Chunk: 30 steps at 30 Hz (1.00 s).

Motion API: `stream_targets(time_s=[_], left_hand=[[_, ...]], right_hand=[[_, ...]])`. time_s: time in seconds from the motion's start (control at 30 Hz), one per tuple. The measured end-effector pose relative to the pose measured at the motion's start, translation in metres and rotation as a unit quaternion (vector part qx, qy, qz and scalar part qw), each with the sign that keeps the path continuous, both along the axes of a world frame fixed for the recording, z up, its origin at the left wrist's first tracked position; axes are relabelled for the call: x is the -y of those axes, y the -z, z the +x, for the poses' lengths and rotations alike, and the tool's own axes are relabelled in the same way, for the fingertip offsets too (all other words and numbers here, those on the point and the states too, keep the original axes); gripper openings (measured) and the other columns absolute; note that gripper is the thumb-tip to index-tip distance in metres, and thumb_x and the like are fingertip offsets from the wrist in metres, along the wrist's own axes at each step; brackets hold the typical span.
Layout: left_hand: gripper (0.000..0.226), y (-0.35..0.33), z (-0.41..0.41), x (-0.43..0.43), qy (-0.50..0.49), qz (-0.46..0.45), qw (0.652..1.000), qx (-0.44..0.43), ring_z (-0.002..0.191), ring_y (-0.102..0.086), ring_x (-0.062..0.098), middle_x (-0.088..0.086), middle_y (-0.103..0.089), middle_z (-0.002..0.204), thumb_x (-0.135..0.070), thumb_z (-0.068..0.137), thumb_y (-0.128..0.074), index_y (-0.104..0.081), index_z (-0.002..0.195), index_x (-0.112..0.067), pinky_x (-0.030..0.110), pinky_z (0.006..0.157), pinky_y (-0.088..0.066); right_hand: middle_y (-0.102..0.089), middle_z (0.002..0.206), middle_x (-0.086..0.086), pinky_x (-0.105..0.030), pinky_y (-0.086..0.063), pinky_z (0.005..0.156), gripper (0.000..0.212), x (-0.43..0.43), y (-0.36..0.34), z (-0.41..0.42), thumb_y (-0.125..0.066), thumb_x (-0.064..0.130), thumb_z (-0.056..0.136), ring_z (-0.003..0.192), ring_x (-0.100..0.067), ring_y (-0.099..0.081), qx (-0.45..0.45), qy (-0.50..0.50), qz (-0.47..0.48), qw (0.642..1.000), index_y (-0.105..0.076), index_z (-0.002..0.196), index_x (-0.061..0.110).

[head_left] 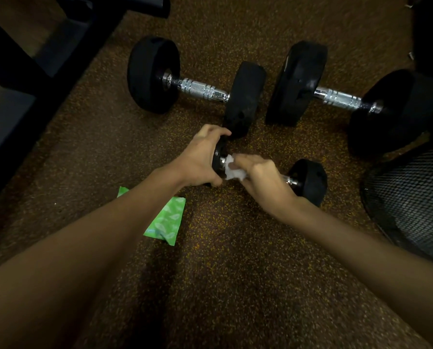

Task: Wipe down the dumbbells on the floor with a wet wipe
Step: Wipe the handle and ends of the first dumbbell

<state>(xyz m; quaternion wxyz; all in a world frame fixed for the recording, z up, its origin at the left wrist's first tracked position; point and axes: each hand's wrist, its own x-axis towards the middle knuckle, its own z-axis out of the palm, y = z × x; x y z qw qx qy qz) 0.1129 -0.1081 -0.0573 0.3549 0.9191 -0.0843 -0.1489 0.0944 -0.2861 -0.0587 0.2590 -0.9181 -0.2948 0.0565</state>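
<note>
Left hand (200,162) grips the small dumbbell's (308,180) end, right hand (263,182) squeezes a wet wipe (231,171) round its handle, two bigger dumbbells (197,89) just behind, green wipes pack (166,220) beside.

white wet wipe (231,170) bunched on small dumbbell's (308,181) chrome handle

Both bare forearms reach forward and down, converging toward the middle. The left hand (200,159) is curled with fingers wrapped over the left end of a small dumbbell (308,181), thumb underneath. The right hand (263,183) is closed, knuckles up, fingers pinching a white wet wipe (231,171) against the dumbbell's handle, beside the left hand.
</note>
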Motion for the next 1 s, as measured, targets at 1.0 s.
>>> stream_targets(time_s=[1.0], left_hand=[[0.107, 0.004, -0.016, 0.000, -0.015, -0.031, 0.999, 0.028, 0.128, -0.034, 0.019, 0.003, -0.030, 0.136, -0.001, 0.043, -0.083, -0.038, 0.138, -0.018, 0.019, 0.102, -0.030]], right_hand=[[-0.066, 0.091, -0.016, -0.033, -0.047, 0.070, 0.022, -0.026, -0.012, 0.033, -0.048, 0.023, 0.093, 0.087, -0.032, -0.062, -0.207, 0.121, -0.051, 0.970, -0.065, 0.089, 0.010]])
